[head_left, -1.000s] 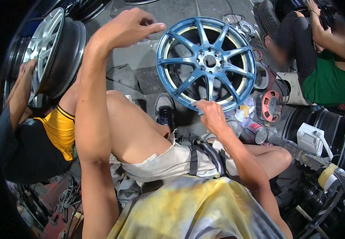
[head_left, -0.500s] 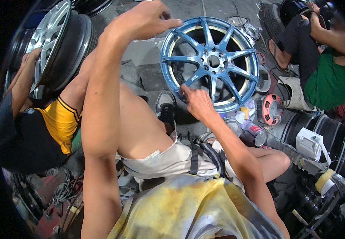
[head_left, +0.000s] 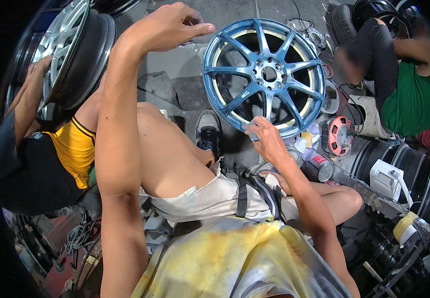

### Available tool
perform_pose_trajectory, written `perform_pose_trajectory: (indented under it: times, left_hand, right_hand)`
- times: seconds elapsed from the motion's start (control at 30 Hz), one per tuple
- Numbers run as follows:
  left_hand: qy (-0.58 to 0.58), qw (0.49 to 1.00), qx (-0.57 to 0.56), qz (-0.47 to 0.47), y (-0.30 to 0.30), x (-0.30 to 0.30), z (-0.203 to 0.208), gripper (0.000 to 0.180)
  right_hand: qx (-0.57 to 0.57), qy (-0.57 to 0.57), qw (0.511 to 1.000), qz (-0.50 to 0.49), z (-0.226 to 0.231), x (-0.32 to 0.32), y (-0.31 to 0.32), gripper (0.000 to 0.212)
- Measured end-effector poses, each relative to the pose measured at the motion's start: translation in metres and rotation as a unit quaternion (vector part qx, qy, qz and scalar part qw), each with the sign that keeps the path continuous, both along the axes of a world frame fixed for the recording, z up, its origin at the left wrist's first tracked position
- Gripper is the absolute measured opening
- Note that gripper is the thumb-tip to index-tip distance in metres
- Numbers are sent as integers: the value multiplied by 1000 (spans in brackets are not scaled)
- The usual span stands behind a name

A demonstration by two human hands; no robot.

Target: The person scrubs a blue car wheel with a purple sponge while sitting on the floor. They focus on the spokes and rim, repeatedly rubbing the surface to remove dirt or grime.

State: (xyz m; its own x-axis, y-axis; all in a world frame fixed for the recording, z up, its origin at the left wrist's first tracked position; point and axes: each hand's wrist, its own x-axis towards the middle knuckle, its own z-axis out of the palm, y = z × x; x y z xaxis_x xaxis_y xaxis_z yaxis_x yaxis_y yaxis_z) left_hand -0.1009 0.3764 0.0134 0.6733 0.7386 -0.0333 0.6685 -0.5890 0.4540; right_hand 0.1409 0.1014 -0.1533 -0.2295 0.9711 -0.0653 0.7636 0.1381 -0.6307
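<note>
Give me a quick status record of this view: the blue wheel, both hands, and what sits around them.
Blue wheel: spoked, face toward the camera, pale ring inside the rim
Left hand: raised beside the wheel's upper-left edge, no object visible in it
Right hand: fingers at the near rim; grip unclear
Right side: dark can, orange-and-black round object, white box
Left side: silver wheel, a co-worker's hand against it
Upper right: seated person in a green top

Right grip (head_left: 269, 139) returned lower on blue wheel (head_left: 248, 73), left grip (head_left: 171, 27) shifted left
</note>
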Motion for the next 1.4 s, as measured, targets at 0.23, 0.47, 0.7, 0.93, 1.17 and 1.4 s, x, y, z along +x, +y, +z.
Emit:
perform_pose_trajectory:
  times: [0.23, 0.47, 0.7, 0.93, 1.17, 1.4]
  left_hand:
    - [81, 996, -43, 18, -21, 35, 52, 44]
    - [76, 994, -66, 35, -18, 21, 45, 45]
    - [-50, 997, -36, -55, 5, 10, -4, 53]
    - [12, 998, -17, -53, 2, 36, 9, 55]
    - [43, 998, -30, -32, 0, 29, 11, 53]
    - [38, 997, -35, -64, -21, 63, 21, 45]
  right_hand:
    - [78, -15, 997, 11, -3, -27, 22, 41]
    - [-38, 7, 999, 12, -3, -3, 7, 43]
    - [-30, 32, 999, 24, 1, 1, 6, 31]
    - [111, 40, 993, -23, -14, -30, 27, 31]
    - [-21, -54, 997, 50, 5, -1, 2, 31]
    - [21, 3, 999, -49, -3, -26, 11, 36]
